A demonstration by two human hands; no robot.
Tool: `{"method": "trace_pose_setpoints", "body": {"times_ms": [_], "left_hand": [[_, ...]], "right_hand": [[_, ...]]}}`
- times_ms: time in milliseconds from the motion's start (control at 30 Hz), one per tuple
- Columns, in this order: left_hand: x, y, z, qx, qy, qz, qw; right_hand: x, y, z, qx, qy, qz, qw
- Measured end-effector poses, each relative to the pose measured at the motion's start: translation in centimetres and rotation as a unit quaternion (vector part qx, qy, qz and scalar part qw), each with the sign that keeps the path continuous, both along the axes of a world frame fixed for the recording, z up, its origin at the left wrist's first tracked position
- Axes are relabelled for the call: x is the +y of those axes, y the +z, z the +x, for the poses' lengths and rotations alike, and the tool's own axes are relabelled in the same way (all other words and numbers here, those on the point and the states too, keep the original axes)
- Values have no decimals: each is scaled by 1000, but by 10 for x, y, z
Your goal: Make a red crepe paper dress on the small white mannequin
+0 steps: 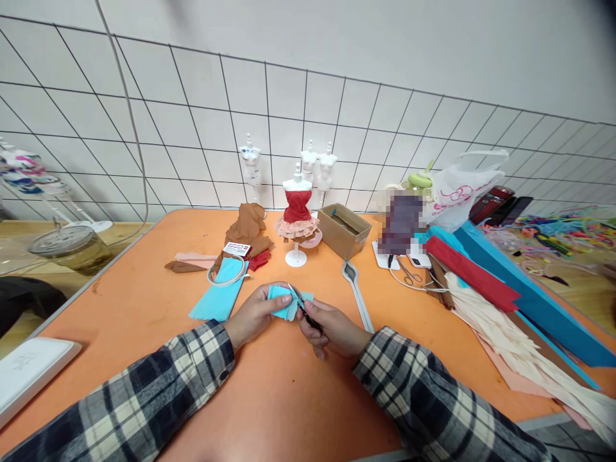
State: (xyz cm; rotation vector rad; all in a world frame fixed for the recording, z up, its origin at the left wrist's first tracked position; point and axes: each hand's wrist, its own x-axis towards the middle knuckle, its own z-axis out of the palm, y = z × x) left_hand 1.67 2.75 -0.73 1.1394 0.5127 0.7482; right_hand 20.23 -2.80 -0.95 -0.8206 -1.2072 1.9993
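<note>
My left hand (257, 312) pinches a small folded piece of light-blue crepe paper (279, 308) between thumb and fingers, above the middle of the table. My right hand (334, 327) is closed round the dark handles of a pair of scissors (312, 319). The blades point up and to the left and lie across the blue piece. Whether they are apart or together I cannot tell. Behind the hands stands a small white dress form (297, 199) in a red bodice and a ruffled pink and brown skirt. A larger light-blue sheet (216, 301) lies left of my left hand.
A white ring (226, 269) lies on the blue sheet, near brown crumpled material (246, 224). A cardboard box (344, 231) and a grey-white strap-like item (359, 298) are on the right. Coloured rolls and cream strips (500, 333) cover the right side. A white box (38, 378) sits front left.
</note>
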Motion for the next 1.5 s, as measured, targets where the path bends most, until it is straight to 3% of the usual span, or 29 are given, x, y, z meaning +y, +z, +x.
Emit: {"method": "trace_pose_setpoints", "body": {"times_ms": [700, 933, 1100, 1333, 1500], "left_hand": [[4, -7, 0, 47, 117, 57, 990], [2, -4, -1, 104, 163, 88, 977], [0, 3, 0, 139, 189, 124, 964], [4, -4, 0, 159, 123, 116, 973], [3, -4, -2, 64, 93, 50, 992]], "right_hand": [[0, 1, 0, 12, -21, 16, 1000], [0, -2, -1, -113, -80, 117, 983], [4, -3, 0, -132, -126, 137, 974], [5, 1, 0, -169, -118, 101, 973], [5, -2, 0, -204, -117, 92, 968]]}}
